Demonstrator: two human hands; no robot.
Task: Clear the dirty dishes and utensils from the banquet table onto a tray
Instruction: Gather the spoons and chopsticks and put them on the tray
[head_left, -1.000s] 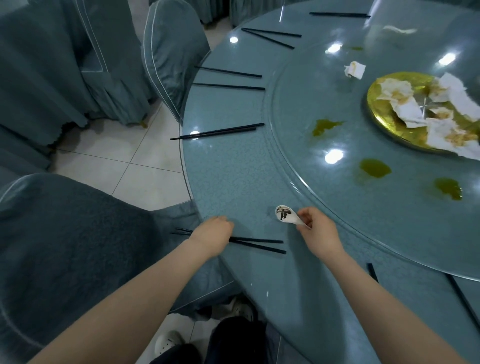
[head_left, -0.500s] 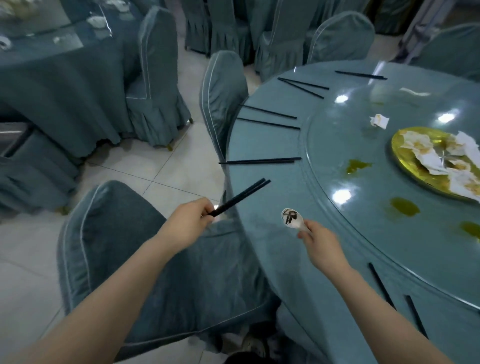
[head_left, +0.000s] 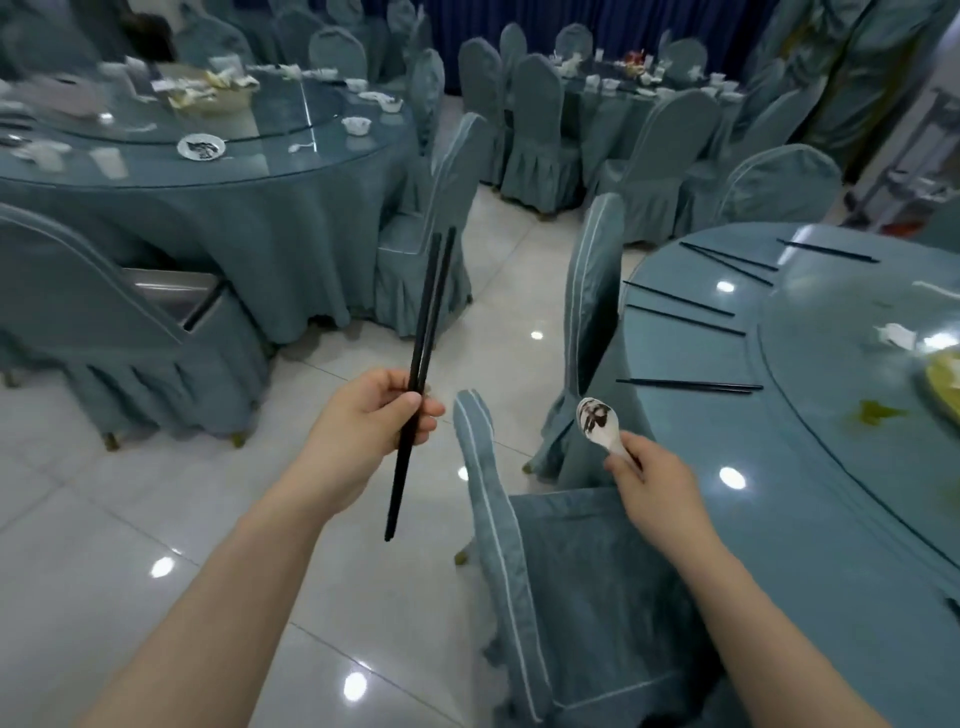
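Observation:
My left hand (head_left: 363, 415) grips a pair of black chopsticks (head_left: 423, 332) near their middle, held almost upright over the tiled floor. A white ceramic spoon (head_left: 597, 418) with a dark stain in its bowl is pinched by its handle in my right hand (head_left: 652, 483), above a covered chair. The banquet table (head_left: 727, 467) lies to the right, with several more black chopstick pairs (head_left: 688, 384) along its rim. A crumpled napkin (head_left: 896, 335) and the edge of a gold plate (head_left: 943, 376) sit on the glass turntable.
A covered chair (head_left: 561, 597) stands right below my hands, another chair (head_left: 592, 306) beyond it. A metal bin or cart (head_left: 171, 293) shows behind a chair at left. A second round table (head_left: 208, 171) with dirty dishes stands at far left.
I have turned left, away from the table. My left hand lifted the chopsticks off the table and swung them upright. My right hand raised the spoon clear of the table.

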